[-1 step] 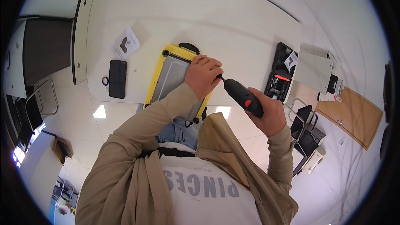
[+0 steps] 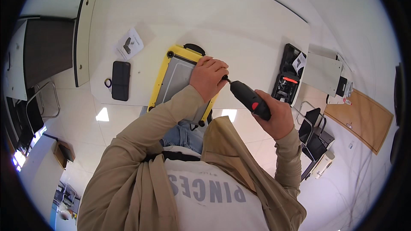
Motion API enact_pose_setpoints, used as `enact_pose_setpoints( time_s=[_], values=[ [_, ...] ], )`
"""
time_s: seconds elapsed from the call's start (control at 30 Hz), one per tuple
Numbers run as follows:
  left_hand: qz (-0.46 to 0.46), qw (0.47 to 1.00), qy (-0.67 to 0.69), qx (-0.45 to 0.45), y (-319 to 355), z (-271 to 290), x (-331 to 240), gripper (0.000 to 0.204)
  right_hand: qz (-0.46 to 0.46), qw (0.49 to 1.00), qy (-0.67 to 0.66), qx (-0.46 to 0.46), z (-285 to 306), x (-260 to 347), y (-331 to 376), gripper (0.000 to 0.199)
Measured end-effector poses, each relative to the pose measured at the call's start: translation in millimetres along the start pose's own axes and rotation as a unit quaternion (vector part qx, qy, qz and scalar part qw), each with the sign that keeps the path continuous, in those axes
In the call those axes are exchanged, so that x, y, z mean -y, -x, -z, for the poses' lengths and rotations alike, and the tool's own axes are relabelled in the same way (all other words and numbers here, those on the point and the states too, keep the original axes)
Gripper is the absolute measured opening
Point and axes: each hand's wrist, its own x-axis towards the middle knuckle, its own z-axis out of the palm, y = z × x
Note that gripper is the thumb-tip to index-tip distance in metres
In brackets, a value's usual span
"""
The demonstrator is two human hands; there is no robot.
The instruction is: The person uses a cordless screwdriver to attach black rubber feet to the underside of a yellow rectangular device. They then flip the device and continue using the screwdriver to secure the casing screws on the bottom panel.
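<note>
Surface: white table (image 2: 239,30) (tiled floor below) | hands: left hand (image 2: 208,78) closed on yellow-framed device (image 2: 177,81) | right hand (image 2: 276,117) gripping electric screwdriver (image 2: 249,99)

Black electric screwdriver (image 2: 250,99), red btn, tilted, tip at yellow-framed grey panel (image 2: 175,79) edge.

Bright, even indoor light fills the view. The glossy white counter (image 2: 239,25) shows only soft shadows. Small glare patches sit on the pale tiled floor (image 2: 85,102) at eight o'clock. Fisheye distortion bends edges toward a black circular rim; focus stays sharp.
</note>
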Motion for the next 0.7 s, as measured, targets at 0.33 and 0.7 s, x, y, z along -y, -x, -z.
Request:
enact_pose_setpoints(
  time_s=[0.33,0.7],
  values=[
    [-0.009,1.000,0.004,-0.019,0,-1,3,0.025,-0.012,0.993,0.096,0.064,23,23,-30,0.044],
    [-0.026,0.999,0.022,-0.012,1,0,6,0.022,-0.024,0.993,0.095,0.065,16,25,-22,0.043]
  ],
)
